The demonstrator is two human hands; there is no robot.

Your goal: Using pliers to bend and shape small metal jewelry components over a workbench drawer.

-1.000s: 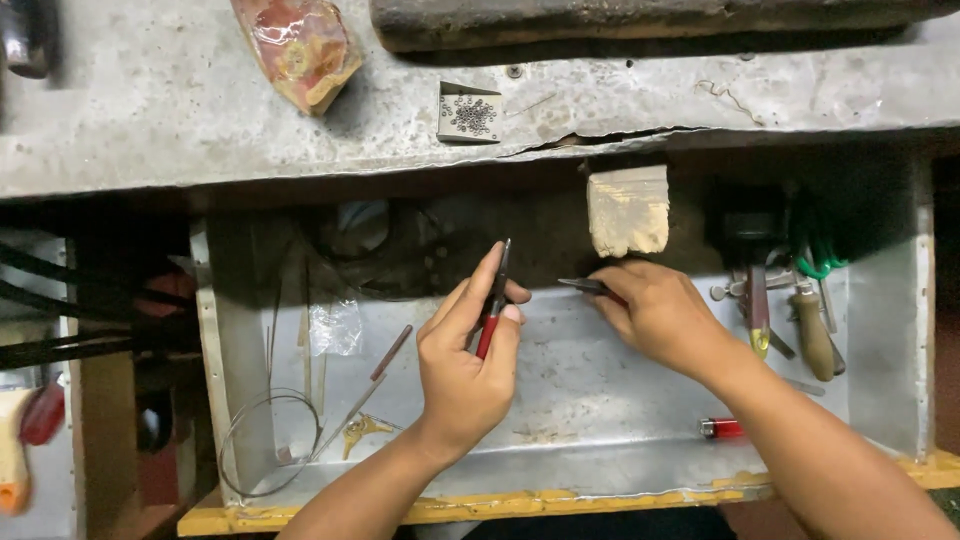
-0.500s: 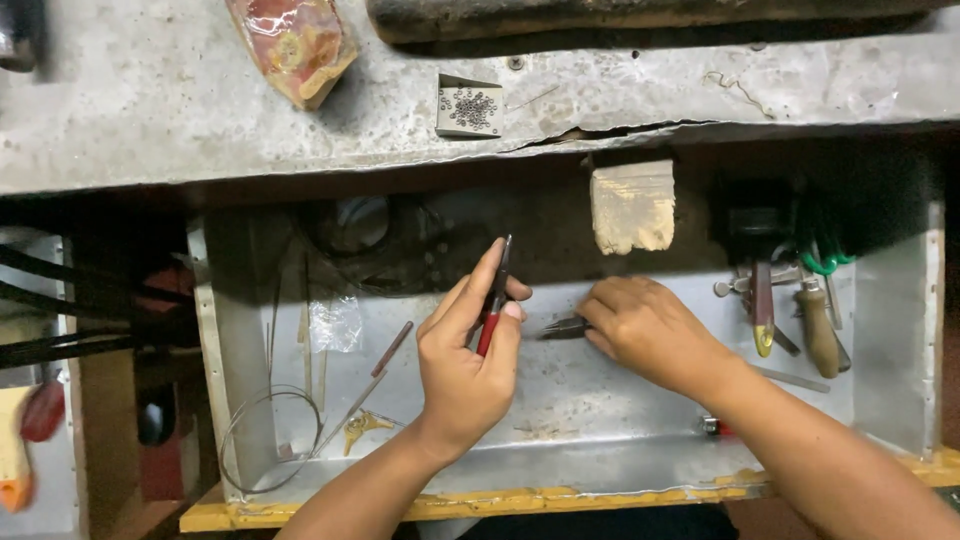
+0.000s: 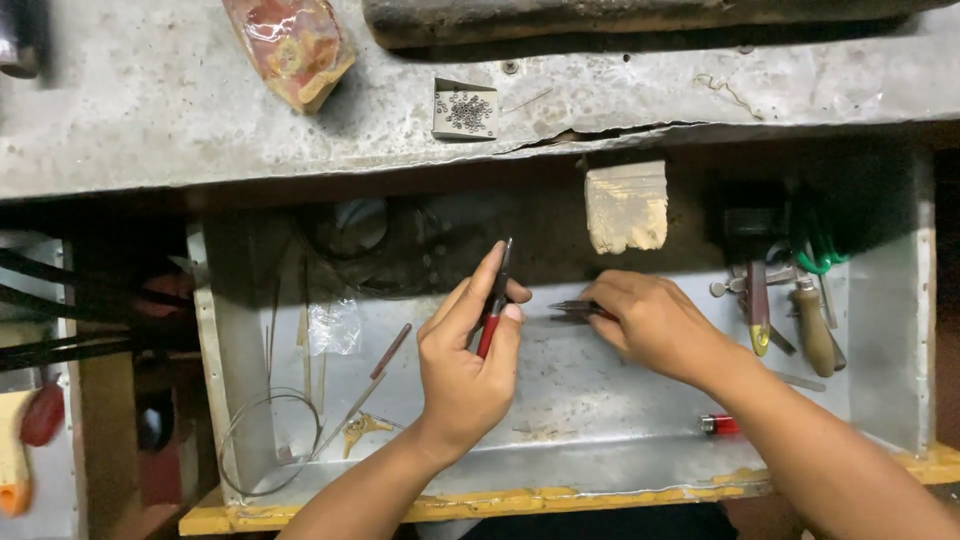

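My left hand (image 3: 468, 360) grips a slim red-handled pair of pliers (image 3: 493, 305), its dark tip pointing up and away, above the metal drawer tray (image 3: 560, 400). My right hand (image 3: 655, 325) is closed on a small dark pointed tool (image 3: 572, 310) whose tip points left toward the pliers. The two tools lie close together but do not touch. What sits between the tips is too small to make out.
A worn grey bench top (image 3: 180, 120) spans the back, with a small block of tiny rings (image 3: 466, 110) and a wrapped orange packet (image 3: 290, 45). In the tray: a wooden peg (image 3: 627, 205), hand tools (image 3: 790, 310) at right, a red lighter (image 3: 718, 424), wire loops (image 3: 265, 445), a key (image 3: 362, 428).
My right hand has slid left and slightly down with its dark tool, closer to the pliers. My left hand has stayed nearly still.
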